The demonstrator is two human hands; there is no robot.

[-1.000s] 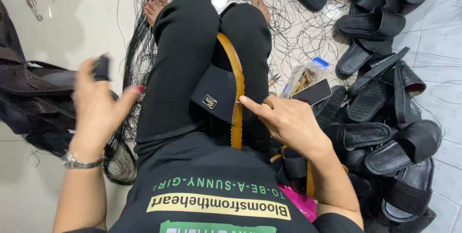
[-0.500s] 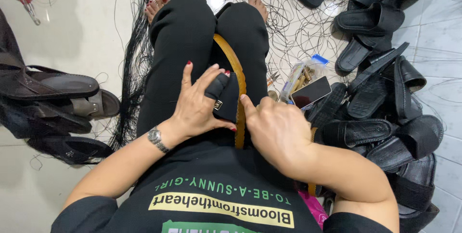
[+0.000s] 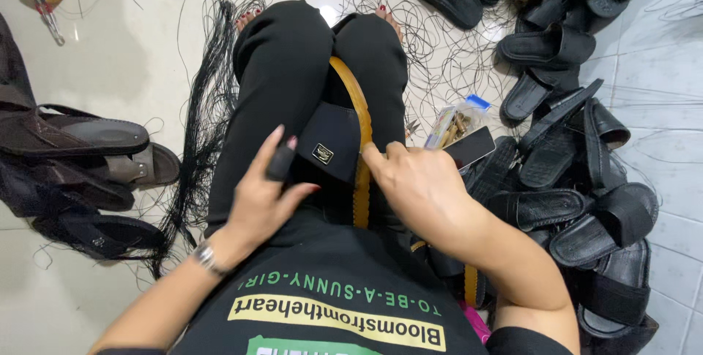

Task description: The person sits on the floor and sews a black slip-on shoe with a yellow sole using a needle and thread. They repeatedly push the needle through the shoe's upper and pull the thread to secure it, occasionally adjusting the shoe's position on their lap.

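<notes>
person seated on floor, sandal [image 3: 344,146] wedged sole-edge up between knees, centre frame

left hand [image 3: 267,194] spread flat on black strap [image 3: 328,151], black sleeve on index finger, nothing gripped

right hand [image 3: 417,183] at 3 o'clock of sandal, fingers curled, tips on tan sole edge [image 3: 361,179]; whether it pinches anything, cannot tell

likely light, sole stiffish, strap soft and pliable; best hold at sole edge

black thread [image 3: 198,106] at 10 o'clock, finished pile [image 3: 578,150] at 3 o'clock, phone [image 3: 469,148] beside right hand
</notes>
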